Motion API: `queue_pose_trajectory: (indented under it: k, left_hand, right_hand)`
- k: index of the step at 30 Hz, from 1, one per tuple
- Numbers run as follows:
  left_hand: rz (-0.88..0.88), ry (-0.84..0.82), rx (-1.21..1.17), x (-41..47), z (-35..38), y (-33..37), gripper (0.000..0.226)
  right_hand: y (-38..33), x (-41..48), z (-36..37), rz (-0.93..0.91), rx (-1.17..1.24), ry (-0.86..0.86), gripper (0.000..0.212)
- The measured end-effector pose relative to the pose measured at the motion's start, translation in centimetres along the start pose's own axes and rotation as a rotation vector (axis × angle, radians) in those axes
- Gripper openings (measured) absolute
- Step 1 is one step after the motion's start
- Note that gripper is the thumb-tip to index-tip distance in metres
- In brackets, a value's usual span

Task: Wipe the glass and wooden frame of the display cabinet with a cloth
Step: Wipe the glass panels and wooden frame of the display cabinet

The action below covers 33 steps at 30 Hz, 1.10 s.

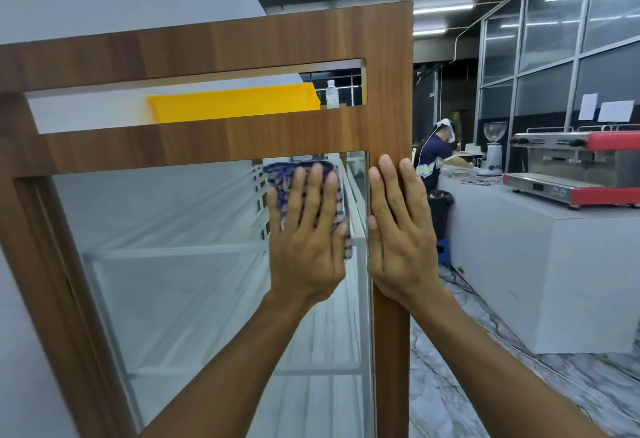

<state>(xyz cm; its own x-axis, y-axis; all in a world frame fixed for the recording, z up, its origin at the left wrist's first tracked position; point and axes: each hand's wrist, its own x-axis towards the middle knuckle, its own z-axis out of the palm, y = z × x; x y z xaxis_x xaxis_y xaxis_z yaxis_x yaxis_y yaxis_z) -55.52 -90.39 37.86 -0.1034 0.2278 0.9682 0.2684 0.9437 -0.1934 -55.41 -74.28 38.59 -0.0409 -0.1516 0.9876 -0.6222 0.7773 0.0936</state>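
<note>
Now my left hand [304,233] lies flat, fingers straight, pressing the blue patterned cloth [301,177] against the cabinet glass [166,229] near its upper right corner. My right hand [398,233] rests open-palmed on the wooden frame [388,91] just beside it.

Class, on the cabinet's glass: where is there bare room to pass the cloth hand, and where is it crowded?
Free: glass left of and below the left hand, bordered by the left post and top rail. Crowded: upper right corner, where cloth and right hand sit side by side.
</note>
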Motion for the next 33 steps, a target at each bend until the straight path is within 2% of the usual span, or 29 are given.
queue_pose_trajectory:
  k: [2,4,7,10,13,16,26,33]
  left_hand:
    - [-0.031,0.003,-0.046,1.6,0.3,2.1,0.060]
    - [0.042,-0.042,-0.064,2.0,0.5,2.8,0.059]
    - [0.148,-0.060,-0.035,1.0,0.3,0.3,0.057]
    - [0.071,-0.024,-0.019,1.2,-0.3,-0.2,0.059]
    - [0.130,-0.058,-0.026,1.2,-0.4,-0.3,0.060]
    - [0.131,-0.047,-0.031,0.6,-0.9,-2.9,0.060]
    - [0.034,-0.038,0.012,-2.6,-4.5,-14.4,0.060]
    - [-0.123,0.003,0.086,-5.7,-7.5,-23.6,0.065]
  right_hand:
    - [0.0,0.0,0.1,0.007,-0.018,0.008,0.055]
    - [0.1,-0.1,0.0,0.013,-0.029,0.008,0.053]
    - [0.0,-0.4,0.1,0.022,-0.037,-0.004,0.053]
    - [-0.6,-0.5,0.2,0.053,-0.101,0.001,0.055]
    - [-2.1,-0.3,0.8,0.118,-0.184,-0.008,0.057]
    - [-4.2,0.2,1.8,0.178,-0.238,-0.012,0.059]
    - [-13.5,2.9,9.8,0.064,-0.229,-0.135,0.058]
    - [-21.5,3.7,15.5,-0.024,-0.163,-0.104,0.059]
